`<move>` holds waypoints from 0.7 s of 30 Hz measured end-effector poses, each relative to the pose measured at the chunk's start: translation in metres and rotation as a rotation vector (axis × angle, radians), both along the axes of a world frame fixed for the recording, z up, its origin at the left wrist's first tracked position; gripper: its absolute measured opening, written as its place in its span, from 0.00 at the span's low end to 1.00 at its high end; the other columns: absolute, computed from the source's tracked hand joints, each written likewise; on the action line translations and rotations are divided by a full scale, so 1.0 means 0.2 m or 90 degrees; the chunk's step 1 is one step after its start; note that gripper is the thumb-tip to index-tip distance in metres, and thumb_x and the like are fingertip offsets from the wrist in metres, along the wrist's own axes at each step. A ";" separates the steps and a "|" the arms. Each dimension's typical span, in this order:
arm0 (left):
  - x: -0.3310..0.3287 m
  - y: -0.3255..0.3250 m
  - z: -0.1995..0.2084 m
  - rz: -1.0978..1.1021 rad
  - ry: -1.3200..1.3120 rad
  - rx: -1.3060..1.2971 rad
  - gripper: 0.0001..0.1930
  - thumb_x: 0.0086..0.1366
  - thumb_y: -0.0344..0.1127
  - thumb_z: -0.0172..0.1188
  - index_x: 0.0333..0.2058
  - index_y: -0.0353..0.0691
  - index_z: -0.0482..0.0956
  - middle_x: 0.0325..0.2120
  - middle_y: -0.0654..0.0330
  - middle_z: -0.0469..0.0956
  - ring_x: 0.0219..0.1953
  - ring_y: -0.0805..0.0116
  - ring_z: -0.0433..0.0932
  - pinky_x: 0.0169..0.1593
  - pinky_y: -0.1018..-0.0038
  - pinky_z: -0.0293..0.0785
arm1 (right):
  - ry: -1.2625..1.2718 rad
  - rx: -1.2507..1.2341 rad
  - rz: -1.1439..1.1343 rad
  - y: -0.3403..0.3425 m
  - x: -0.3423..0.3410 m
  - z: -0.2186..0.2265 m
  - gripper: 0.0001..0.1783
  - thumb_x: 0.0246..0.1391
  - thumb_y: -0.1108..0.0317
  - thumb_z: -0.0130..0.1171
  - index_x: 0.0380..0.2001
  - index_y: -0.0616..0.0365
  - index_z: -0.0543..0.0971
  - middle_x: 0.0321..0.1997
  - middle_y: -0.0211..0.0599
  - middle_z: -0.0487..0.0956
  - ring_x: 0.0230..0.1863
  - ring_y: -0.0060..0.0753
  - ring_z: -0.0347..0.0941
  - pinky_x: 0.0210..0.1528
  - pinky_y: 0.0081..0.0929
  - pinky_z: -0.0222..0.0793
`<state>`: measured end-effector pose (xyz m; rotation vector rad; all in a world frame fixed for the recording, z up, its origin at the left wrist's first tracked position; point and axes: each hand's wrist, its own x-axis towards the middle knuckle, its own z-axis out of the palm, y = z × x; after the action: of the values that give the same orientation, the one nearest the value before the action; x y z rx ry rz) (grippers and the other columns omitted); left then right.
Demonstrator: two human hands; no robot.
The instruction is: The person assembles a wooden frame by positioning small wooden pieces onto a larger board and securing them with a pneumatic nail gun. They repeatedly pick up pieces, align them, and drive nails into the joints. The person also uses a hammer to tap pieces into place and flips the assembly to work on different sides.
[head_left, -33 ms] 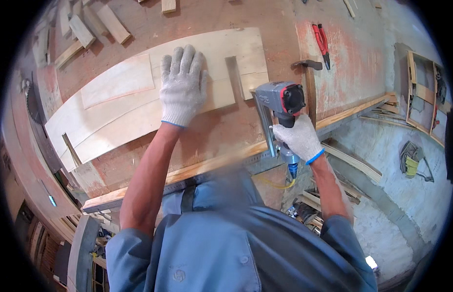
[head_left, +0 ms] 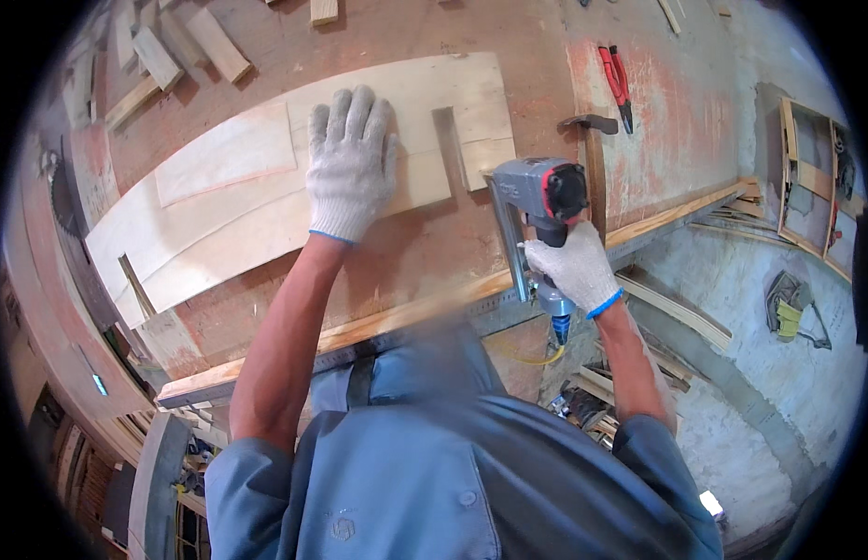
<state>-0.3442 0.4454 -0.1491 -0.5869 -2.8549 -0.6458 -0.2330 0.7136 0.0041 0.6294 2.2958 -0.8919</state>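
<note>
Two gloved hands share the work: the right hand (head_left: 574,266) is wrapped around the handle of a grey-and-black nail gun (head_left: 529,184), while the left hand (head_left: 350,168) grips nothing, lying flat with fingers extended on a pale wooden panel (head_left: 257,224). Taking the left hand as the clock's centre, the gun sits just past 3 o'clock, its nose by the panel's right end; whether they touch I cannot tell. An accidental trigger pull there could misplace a fastener or split wood near the slot (head_left: 447,149) at 3 o'clock. Only that one palm visibly steadies the panel, so a sideways knock could slide it over the bench (head_left: 425,245). The thin rectangular piece (head_left: 227,154) at 9 o'clock could shift if it is loose. Towards half past 4, a snag on the yellow hose (head_left: 539,359) could tug the gun off line. The hammer (head_left: 591,123), just before 3 o'clock, could obstruct a rightward swing.
</note>
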 end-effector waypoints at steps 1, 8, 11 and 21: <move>-0.01 0.00 0.00 0.002 0.007 0.007 0.24 0.71 0.41 0.60 0.62 0.42 0.76 0.67 0.50 0.71 0.71 0.47 0.66 0.75 0.45 0.56 | 0.019 0.000 -0.001 0.00 0.01 0.02 0.11 0.52 0.65 0.66 0.30 0.65 0.81 0.21 0.33 0.80 0.25 0.24 0.79 0.32 0.30 0.75; 0.00 -0.01 -0.07 0.039 0.014 0.046 0.27 0.71 0.38 0.60 0.67 0.44 0.72 0.69 0.52 0.70 0.73 0.49 0.65 0.77 0.49 0.56 | -0.010 -0.053 -0.003 -0.03 0.00 0.09 0.18 0.51 0.59 0.70 0.38 0.63 0.84 0.30 0.43 0.85 0.34 0.41 0.83 0.39 0.39 0.76; 0.01 -0.02 -0.07 0.044 -0.001 0.055 0.30 0.69 0.35 0.61 0.70 0.45 0.69 0.70 0.53 0.68 0.74 0.50 0.64 0.78 0.51 0.55 | 0.014 -0.043 0.088 -0.09 -0.03 0.04 0.11 0.53 0.68 0.68 0.37 0.61 0.81 0.26 0.33 0.81 0.26 0.25 0.77 0.32 0.32 0.74; 0.01 -0.04 -0.08 0.034 -0.018 0.047 0.36 0.64 0.30 0.62 0.72 0.43 0.66 0.71 0.53 0.68 0.74 0.51 0.64 0.79 0.51 0.54 | -0.027 0.024 0.230 -0.18 -0.18 0.03 0.17 0.53 0.68 0.68 0.46 0.63 0.83 0.27 0.37 0.83 0.30 0.28 0.82 0.35 0.33 0.77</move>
<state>-0.3413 0.4380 -0.1647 -0.4925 -2.8475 -0.7523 -0.2687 0.6771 0.0099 0.2322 2.2927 -0.6572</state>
